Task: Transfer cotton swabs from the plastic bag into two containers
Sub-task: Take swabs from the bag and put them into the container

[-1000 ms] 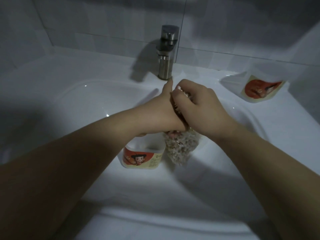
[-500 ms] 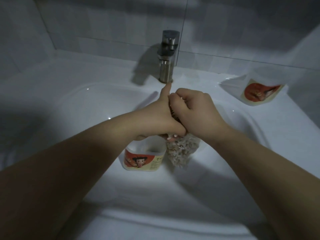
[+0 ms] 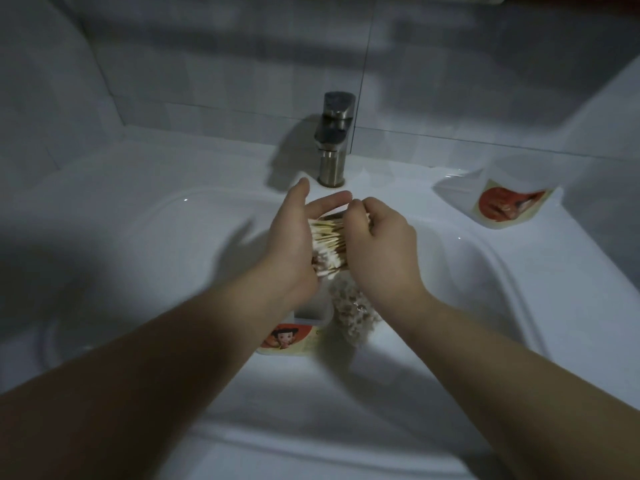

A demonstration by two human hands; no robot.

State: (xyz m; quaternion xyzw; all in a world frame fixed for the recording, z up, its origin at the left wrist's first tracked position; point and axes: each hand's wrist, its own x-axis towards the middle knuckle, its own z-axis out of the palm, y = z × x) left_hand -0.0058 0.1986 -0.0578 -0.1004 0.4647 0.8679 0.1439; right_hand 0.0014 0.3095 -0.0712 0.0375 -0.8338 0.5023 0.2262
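Observation:
Over the basin, my left hand (image 3: 291, 244) cups a bundle of cotton swabs (image 3: 329, 239). Its thumb and index finger stick out, and its lower fingers curl under the sticks. My right hand (image 3: 379, 244) grips the other side of the bundle together with the clear plastic bag (image 3: 353, 315). The bag hangs below, swab tips showing through it. A white container with a red cartoon label (image 3: 294, 337) stands in the basin under my left wrist, beside the bag. A second labelled container (image 3: 502, 202) lies on the ledge at the right.
A steel faucet (image 3: 334, 140) stands just behind my hands at the back of the white sink (image 3: 138, 258). Grey tiled walls close in behind and on both sides. The light is dim.
My hands have parted slightly. The left hand's thumb and index finger have spread, and the bundle of swab sticks now shows between the two hands. The view has tilted down.

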